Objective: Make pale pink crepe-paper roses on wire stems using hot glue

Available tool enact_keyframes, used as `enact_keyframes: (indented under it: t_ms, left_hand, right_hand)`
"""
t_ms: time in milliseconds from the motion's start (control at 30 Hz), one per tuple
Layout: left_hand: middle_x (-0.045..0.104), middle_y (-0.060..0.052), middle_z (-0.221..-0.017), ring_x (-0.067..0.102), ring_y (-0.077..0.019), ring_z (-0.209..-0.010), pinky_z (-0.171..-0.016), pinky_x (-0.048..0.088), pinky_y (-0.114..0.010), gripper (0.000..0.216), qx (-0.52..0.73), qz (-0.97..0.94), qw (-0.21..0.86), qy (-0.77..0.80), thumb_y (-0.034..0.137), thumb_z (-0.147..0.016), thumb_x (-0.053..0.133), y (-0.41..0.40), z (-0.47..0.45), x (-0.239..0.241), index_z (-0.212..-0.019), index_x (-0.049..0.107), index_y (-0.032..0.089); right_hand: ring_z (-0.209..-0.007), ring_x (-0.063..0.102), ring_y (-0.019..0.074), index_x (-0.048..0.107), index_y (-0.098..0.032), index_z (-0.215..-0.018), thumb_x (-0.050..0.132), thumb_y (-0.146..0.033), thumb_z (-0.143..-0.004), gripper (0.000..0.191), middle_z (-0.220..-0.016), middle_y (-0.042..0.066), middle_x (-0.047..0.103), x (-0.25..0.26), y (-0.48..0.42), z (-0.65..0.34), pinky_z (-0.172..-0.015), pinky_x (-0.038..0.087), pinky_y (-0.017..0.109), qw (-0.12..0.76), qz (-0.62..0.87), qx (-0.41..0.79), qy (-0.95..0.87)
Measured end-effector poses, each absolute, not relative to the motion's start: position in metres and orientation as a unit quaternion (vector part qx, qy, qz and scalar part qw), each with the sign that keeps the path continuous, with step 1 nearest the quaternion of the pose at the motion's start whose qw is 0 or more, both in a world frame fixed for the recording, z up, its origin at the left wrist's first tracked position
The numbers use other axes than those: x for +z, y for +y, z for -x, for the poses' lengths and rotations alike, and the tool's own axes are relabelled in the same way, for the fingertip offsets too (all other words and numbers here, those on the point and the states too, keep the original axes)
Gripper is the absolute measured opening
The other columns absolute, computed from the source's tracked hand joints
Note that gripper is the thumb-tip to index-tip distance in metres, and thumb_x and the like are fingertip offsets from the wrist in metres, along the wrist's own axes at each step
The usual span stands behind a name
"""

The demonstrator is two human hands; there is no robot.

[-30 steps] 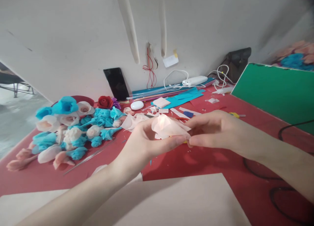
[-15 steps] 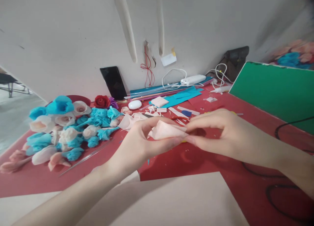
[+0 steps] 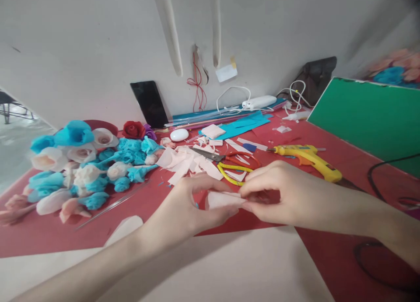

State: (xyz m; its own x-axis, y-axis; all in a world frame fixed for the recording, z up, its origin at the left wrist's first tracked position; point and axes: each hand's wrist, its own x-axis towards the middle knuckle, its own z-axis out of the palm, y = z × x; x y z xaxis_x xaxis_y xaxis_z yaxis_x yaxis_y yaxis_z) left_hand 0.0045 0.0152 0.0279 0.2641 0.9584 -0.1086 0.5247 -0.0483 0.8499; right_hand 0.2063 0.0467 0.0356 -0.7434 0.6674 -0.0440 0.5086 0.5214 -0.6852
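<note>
Pinching the pale pink paper petal [image 3: 223, 200] between both hands, I hold it just above the red worktop [image 3: 49, 232], close to its near edge. My left hand [image 3: 187, 205] is clamped on the petal's left end, with the thumb below and the forefinger arched over the top. My right hand [image 3: 278, 192] is clamped on the right end, its fingertips drawn together and touching those of the left. The petal seems to be folded flat, though its exact shape is hard to tell.

Under my wrists a pale sheet [image 3: 246, 267] lies along the near edge. Just beyond my hands lie yellow-handled scissors [image 3: 229, 166] among pink paper scraps [image 3: 183, 159]. A yellow glue gun [image 3: 308, 158] lies to their right. A heap of blue and pink paper flowers [image 3: 85, 162] fills the left side. A green board [image 3: 370, 118] sits at the right edge, and a black phone [image 3: 149, 103] leans on the wall at the far edge.
</note>
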Motion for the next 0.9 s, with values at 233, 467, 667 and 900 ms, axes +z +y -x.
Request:
enact_keyframes:
  t_ms: [233,467,667,900]
  left_hand:
    - [0.071,-0.001,-0.079,0.062,-0.0186,-0.076,-0.068,0.045,-0.026,0.016,0.252,-0.647,0.470,0.545,0.030,-0.074,0.065,0.012,-0.003,0.009,-0.082,0.071,0.018]
    - [0.071,-0.002,-0.083,0.062,-0.0186,-0.079,-0.070,0.045,-0.024,0.017,0.264,-0.607,0.522,0.539,0.031,-0.075,0.066,0.013,-0.001,-0.009,-0.083,0.070,0.017]
    - [0.069,-0.002,-0.081,0.060,-0.0160,-0.073,-0.063,0.045,-0.021,0.025,0.277,-0.572,0.552,0.540,0.040,-0.076,0.065,0.012,0.002,-0.017,-0.085,0.068,0.017]
    - [0.068,-0.001,-0.077,0.056,-0.0145,-0.069,-0.060,0.041,-0.021,0.027,0.290,-0.569,0.549,0.540,0.044,-0.074,0.067,0.011,0.002,-0.017,-0.083,0.071,0.020]
  right_hand:
    - [-0.057,0.046,0.0101,0.064,-0.020,-0.071,0.055,-0.030,-0.084,0.018,-0.062,-0.002,0.054,0.026,0.045,-0.204,-0.052,0.032,0.024,0.068,0.363,0.319,-0.873]
    - [-0.063,0.054,0.0095,0.067,-0.026,-0.081,0.055,-0.042,-0.086,0.021,-0.072,-0.005,0.062,0.027,0.048,-0.200,-0.053,0.039,0.022,0.049,0.399,0.272,-0.874]
    - [-0.083,0.060,0.0136,0.065,-0.021,-0.084,0.057,-0.023,-0.086,0.008,-0.092,-0.001,0.066,0.019,0.069,-0.246,-0.076,0.045,0.024,0.147,0.543,0.046,-0.825]
    - [-0.097,0.056,0.0174,0.058,-0.016,-0.109,0.053,-0.032,-0.093,0.023,-0.112,0.008,0.056,-0.016,0.088,-0.331,-0.085,0.049,0.036,0.031,0.686,-0.064,-0.724]
